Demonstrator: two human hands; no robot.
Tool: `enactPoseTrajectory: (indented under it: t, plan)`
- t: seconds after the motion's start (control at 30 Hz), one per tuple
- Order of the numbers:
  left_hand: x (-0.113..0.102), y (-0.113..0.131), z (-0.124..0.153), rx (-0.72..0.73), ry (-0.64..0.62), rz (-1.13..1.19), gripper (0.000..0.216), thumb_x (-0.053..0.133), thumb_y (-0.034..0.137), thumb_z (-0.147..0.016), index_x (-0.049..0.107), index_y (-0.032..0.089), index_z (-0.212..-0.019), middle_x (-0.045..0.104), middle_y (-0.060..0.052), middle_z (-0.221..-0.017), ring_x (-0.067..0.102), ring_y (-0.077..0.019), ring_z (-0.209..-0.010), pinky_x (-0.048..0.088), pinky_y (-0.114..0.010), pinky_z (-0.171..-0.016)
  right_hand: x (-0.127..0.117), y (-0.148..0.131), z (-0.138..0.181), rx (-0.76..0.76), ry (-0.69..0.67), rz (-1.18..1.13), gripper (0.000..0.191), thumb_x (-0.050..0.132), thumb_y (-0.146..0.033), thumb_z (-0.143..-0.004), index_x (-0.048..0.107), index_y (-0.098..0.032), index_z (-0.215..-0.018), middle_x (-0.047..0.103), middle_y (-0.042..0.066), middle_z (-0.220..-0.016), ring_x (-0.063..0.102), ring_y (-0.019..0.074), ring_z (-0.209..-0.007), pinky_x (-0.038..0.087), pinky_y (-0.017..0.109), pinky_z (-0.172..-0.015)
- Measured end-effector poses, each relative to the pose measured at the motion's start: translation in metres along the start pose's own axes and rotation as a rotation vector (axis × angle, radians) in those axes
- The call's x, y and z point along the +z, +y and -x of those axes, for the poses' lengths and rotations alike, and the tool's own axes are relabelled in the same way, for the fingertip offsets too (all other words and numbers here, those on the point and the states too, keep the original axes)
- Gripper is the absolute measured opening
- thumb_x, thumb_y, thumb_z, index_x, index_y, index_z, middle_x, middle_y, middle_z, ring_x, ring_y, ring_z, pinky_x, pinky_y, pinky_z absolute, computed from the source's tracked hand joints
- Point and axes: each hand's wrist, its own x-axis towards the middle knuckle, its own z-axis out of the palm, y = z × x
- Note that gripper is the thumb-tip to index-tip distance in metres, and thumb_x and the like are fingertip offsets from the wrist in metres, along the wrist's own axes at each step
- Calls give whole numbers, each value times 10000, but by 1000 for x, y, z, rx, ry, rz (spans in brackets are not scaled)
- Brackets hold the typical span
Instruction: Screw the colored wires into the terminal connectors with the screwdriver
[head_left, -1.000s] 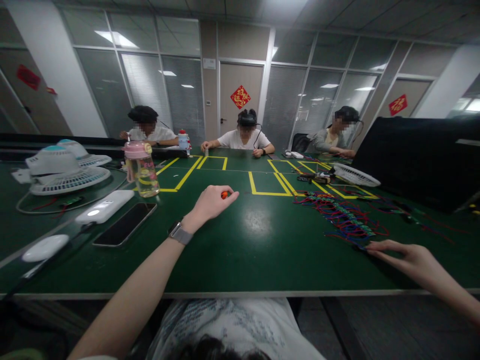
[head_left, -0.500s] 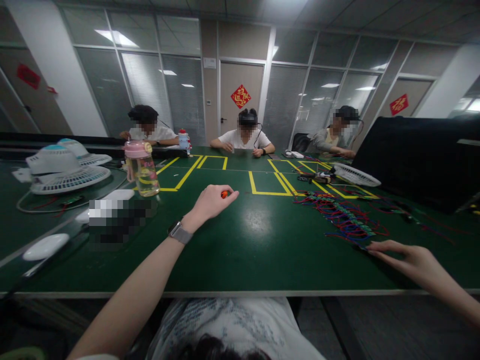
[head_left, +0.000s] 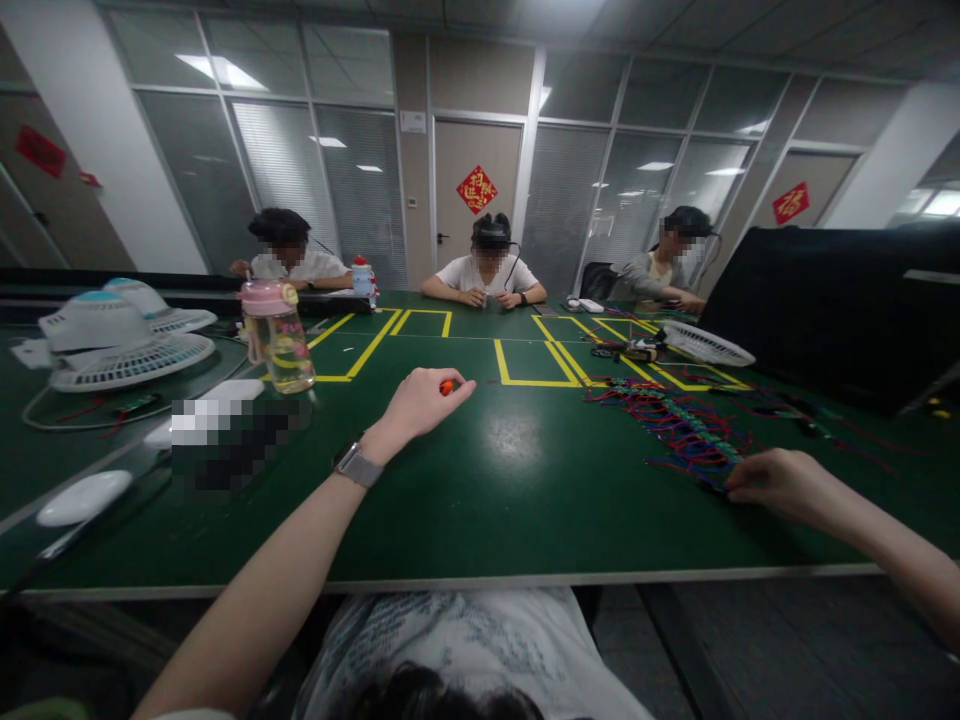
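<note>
My left hand (head_left: 418, 402), with a grey watch on its wrist, is closed above the middle of the green table. Between its thumb and fingers shows a small bright orange object (head_left: 447, 387); the rest of it is hidden. My right hand (head_left: 784, 485) is at the near end of a row of small green circuit boards (head_left: 694, 425) with red and blue wires. Its fingers are curled together at the tabletop, at a dark bit by the last board. What they pinch is mostly hidden.
On the left are a pink-lidded bottle (head_left: 279, 345), white fans (head_left: 131, 350) and a white mouse-shaped object (head_left: 84, 498). Yellow tape (head_left: 540, 383) marks the table. A dark monitor (head_left: 832, 310) and a white fan grille (head_left: 709, 345) stand right. Three people sit across.
My right hand's fingers, extended before, are now curled in, and the hand has moved slightly up and left beside the boards. My left hand keeps its hold on the orange object.
</note>
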Motion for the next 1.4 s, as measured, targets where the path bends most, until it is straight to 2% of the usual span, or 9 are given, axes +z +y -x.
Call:
enactPoseTrajectory:
  t: [0.13,0.27,0.4,0.57,0.73,0.93,1.1,1.3,1.4]
  plan:
    - [-1,1,0,8,-2,3,483,441,590,-879,731,204,-892,725,-66,-876,657,-217,-790,482,-334,-784,0,0,-5,4,-44,-20,159,658,-302,-603,778,-236,-685,763,26,-698,727,272,-725,528,293,-646]
    - [0,1,0,11,1,5,495,436,599,-878,730,200,-885,722,-64,-868,655,-214,-782,478,-330,-772,4,5,-1,2,-9,18,212,664,-344,-622,804,-245,-747,776,33,-759,734,296,-781,554,318,-701]
    - [2,-1,-1,12,8,-6,504,439,601,-871,737,195,-893,727,-67,-869,658,-217,-793,481,-325,-786,15,12,10,-133,108,79,293,578,-392,-713,809,-253,-828,781,43,-817,741,297,-778,586,343,-692]
    - [4,-2,-1,10,6,-11,497,442,600,-872,737,201,-888,731,-62,-864,658,-212,-780,482,-319,-781,29,20,19,-371,358,161,377,457,-374,-826,794,-205,-811,766,98,-808,739,259,-706,605,317,-615]
    - [3,-2,0,7,-6,-14,479,445,588,-876,735,207,-880,729,-58,-872,656,-210,-791,479,-320,-785,32,37,19,-456,448,191,442,417,-412,-896,789,-186,-816,721,115,-854,719,213,-669,584,270,-576]
    - [3,-1,0,6,-21,-12,480,445,588,-878,734,205,-885,726,-58,-872,654,-207,-782,478,-322,-772,35,65,18,-374,530,212,446,429,-479,-867,802,-237,-831,665,110,-827,685,212,-645,559,294,-552]
    - [4,-1,1,16,-34,-7,493,442,595,-879,733,196,-892,726,-60,-860,653,-203,-759,480,-323,-762,37,79,14,-258,523,137,389,473,-464,-785,804,-261,-804,678,98,-803,673,208,-600,534,296,-517]
    - [4,0,1,16,-33,-11,476,449,591,-878,733,209,-880,726,-52,-854,653,-200,-758,477,-318,-753,40,77,14,-184,572,82,397,491,-491,-733,807,-253,-773,691,103,-816,680,219,-625,535,307,-526]
    - [4,0,1,15,-26,-24,475,450,588,-877,733,206,-873,727,-55,-855,656,-205,-765,475,-318,-749,39,70,19,-134,575,28,430,509,-550,-711,808,-249,-776,686,101,-829,686,231,-656,556,331,-582]
